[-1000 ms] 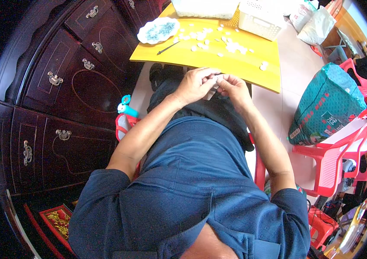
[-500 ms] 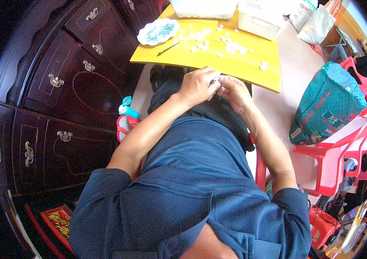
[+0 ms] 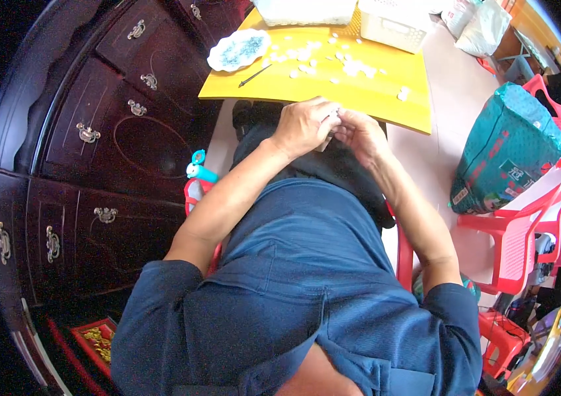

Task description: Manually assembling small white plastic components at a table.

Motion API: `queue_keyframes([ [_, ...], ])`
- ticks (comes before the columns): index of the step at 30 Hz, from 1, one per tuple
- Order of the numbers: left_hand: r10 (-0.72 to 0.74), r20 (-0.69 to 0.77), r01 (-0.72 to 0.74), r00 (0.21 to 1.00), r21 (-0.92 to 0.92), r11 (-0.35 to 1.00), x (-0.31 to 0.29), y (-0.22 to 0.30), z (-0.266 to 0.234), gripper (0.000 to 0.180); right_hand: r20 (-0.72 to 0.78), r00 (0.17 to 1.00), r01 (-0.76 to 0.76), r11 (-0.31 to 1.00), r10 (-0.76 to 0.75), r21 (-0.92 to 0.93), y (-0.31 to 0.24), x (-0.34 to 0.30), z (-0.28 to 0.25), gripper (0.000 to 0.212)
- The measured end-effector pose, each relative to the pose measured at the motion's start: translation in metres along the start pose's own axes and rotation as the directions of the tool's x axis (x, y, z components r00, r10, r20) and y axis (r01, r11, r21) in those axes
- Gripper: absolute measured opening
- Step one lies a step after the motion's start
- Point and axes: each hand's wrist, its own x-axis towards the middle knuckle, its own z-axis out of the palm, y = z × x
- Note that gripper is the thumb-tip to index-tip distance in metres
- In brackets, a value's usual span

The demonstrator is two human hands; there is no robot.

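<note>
Over my lap, just off the near edge of the yellow table point(image 3: 227, 88), my two hands meet. My left hand point(image 3: 305, 125) is curled round a small pale piece point(image 3: 335, 113) whose kind I cannot make out. Thumb and fingers of my right hand point(image 3: 361, 136) pinch at the same spot, touching that piece. Most of it is hidden by my fingers. Several small white round pieces point(image 3: 358, 67) lie scattered over the tabletop beyond my hands. A thin dark pen-like tool point(image 3: 254, 76) rests on the table left of them.
A scalloped blue-and-white plate point(image 3: 239, 50) sits at the table's left. White baskets point(image 3: 392, 30) stand along its far side. Dark wooden drawers point(image 3: 105, 142) rise close on my left. To the right, a big teal bag point(image 3: 508, 152) rests on a red-and-white plastic chair point(image 3: 514, 244).
My right hand has shifted slightly and its fingers have drawn in closer against the left hand's fingers. The view has turned a little; the things on the table lie as before.
</note>
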Motion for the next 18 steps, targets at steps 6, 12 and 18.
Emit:
queue_keyframes([
  [6,0.075,-0.045,-0.076,0.996,-0.019,0.997,0.009,-0.001,0.002,0.015,-0.045,0.997,0.058,0.998,-0.059,-0.016,-0.006,-0.002,0.005,0.014],
  [12,0.019,0.078,-0.006,0.997,-0.168,0.986,0.026,0.0,0.005,0.024,-0.059,0.982,0.167,0.974,-0.178,-0.151,-0.013,0.007,-0.019,0.014],
  [18,-0.059,0.139,0.051,0.988,0.063,0.997,0.053,-0.027,0.045,0.048,-0.256,0.907,0.267,0.927,-0.334,-0.263,-0.039,0.006,-0.044,0.023],
])
